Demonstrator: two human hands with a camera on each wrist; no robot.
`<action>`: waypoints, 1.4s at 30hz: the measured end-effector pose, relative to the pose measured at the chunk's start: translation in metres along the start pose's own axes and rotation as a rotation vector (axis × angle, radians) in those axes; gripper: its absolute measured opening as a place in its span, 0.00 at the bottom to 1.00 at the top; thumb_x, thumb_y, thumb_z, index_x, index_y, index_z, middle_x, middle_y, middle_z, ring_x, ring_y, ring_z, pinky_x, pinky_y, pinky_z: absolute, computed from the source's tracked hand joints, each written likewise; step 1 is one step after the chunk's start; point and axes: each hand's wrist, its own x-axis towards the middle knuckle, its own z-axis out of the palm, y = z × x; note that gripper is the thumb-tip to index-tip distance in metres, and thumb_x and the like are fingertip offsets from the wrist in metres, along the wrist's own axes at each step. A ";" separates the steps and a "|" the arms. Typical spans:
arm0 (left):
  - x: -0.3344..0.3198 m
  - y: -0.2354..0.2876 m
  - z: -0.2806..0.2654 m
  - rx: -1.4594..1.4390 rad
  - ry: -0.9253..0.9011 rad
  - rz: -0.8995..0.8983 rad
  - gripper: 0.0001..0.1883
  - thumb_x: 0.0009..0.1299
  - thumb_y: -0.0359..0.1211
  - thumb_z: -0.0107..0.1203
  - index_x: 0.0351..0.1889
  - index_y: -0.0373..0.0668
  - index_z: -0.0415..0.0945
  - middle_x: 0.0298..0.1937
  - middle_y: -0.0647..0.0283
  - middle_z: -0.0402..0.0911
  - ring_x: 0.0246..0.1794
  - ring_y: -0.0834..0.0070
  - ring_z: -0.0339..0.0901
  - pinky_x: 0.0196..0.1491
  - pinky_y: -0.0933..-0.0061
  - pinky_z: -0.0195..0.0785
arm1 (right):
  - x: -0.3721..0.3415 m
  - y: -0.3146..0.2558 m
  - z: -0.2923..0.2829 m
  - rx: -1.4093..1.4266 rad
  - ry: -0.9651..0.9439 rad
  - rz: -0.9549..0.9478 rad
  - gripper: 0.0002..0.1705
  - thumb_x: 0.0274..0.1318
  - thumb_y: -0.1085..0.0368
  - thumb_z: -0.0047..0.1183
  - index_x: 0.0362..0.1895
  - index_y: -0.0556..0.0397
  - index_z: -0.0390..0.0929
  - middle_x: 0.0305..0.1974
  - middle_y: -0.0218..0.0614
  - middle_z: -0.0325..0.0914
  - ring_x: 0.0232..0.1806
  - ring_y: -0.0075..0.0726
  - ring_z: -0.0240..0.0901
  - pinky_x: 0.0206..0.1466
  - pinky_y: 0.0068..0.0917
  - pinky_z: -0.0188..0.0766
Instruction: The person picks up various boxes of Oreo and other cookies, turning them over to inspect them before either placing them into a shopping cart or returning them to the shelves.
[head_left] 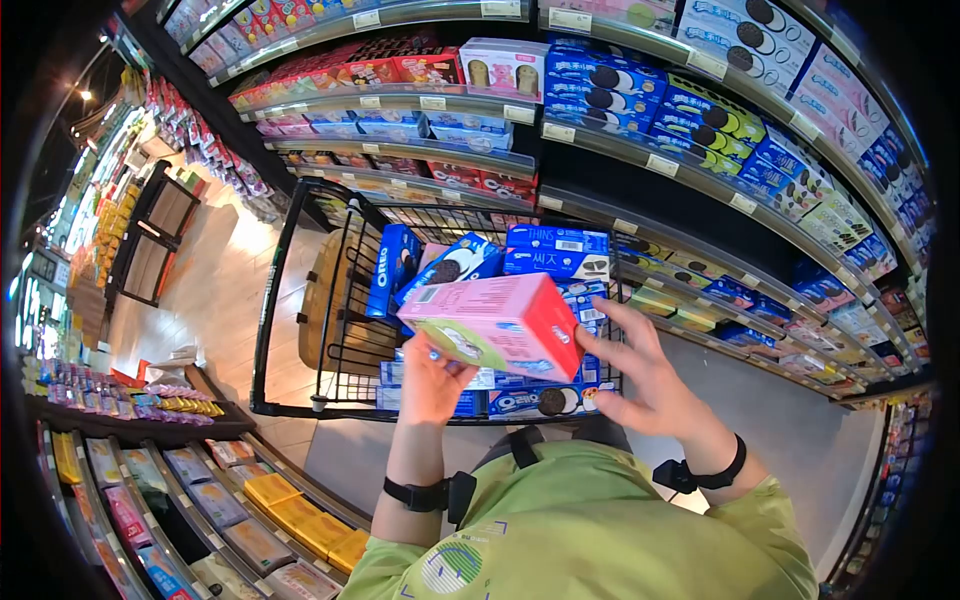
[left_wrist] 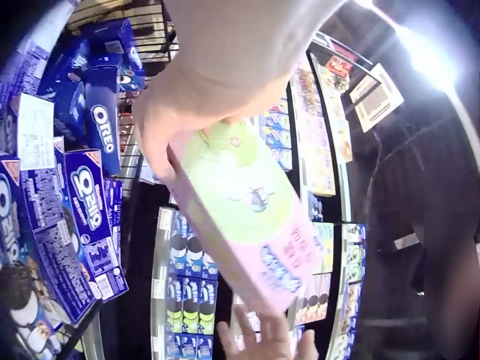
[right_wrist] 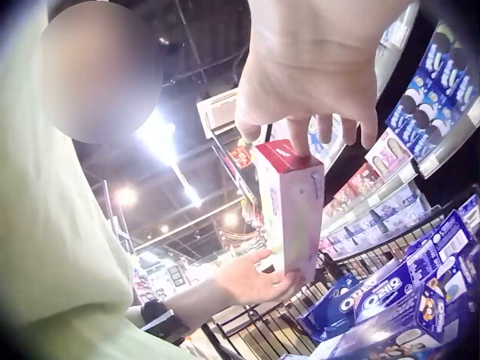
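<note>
A pink box (head_left: 480,305) with a red end and a pale green picture is tilted above the shopping cart. My left hand (head_left: 432,385) grips its far-left end, thumb and fingers around the sides, as the left wrist view also shows on the box (left_wrist: 251,202). At the red end is my right hand (head_left: 645,375), fingers extended and spread. In the right wrist view, this hand's fingertips (right_wrist: 300,142) touch the red end. Blue Oreo boxes (head_left: 395,265) lie in the cart below, partly hidden by the pink box.
The black wire cart (head_left: 262,350) stands before shelves (head_left: 660,165) stacked with cookie boxes. A shelf gap (head_left: 640,205) shows dark between rows. Low racks of packaged snacks (head_left: 290,505) are at lower left. Wood flooring (head_left: 225,265) runs along the left aisle.
</note>
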 end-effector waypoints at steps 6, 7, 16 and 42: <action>0.013 -0.024 -0.012 0.039 -0.198 -0.239 0.24 0.75 0.47 0.40 0.63 0.44 0.62 0.56 0.57 0.74 0.56 0.66 0.74 0.55 0.57 0.71 | 0.013 -0.020 0.019 0.001 -0.073 -0.171 0.35 0.46 0.70 0.59 0.62 0.36 0.70 0.69 0.46 0.53 0.68 0.64 0.50 0.66 0.53 0.56; 0.013 -0.027 -0.009 0.099 -0.258 -0.235 0.22 0.76 0.44 0.40 0.63 0.44 0.62 0.56 0.58 0.75 0.54 0.67 0.76 0.52 0.60 0.74 | 0.015 -0.022 0.020 0.011 -0.081 -0.179 0.35 0.46 0.70 0.59 0.62 0.36 0.70 0.69 0.46 0.53 0.68 0.64 0.50 0.66 0.53 0.56; 0.026 -0.032 -0.023 0.234 -0.201 -0.284 0.20 0.75 0.43 0.42 0.60 0.44 0.67 0.50 0.61 0.79 0.45 0.73 0.80 0.43 0.69 0.79 | 0.020 -0.022 0.020 0.012 -0.094 -0.210 0.35 0.45 0.71 0.60 0.61 0.37 0.71 0.66 0.46 0.57 0.66 0.64 0.55 0.65 0.54 0.59; -0.012 -0.019 -0.011 0.299 -0.295 0.246 0.34 0.60 0.56 0.46 0.60 0.45 0.69 0.59 0.52 0.71 0.57 0.54 0.69 0.58 0.48 0.62 | 0.024 -0.020 0.036 0.228 -0.052 -0.270 0.35 0.38 0.77 0.61 0.55 0.50 0.63 0.56 0.45 0.67 0.58 0.53 0.64 0.60 0.44 0.64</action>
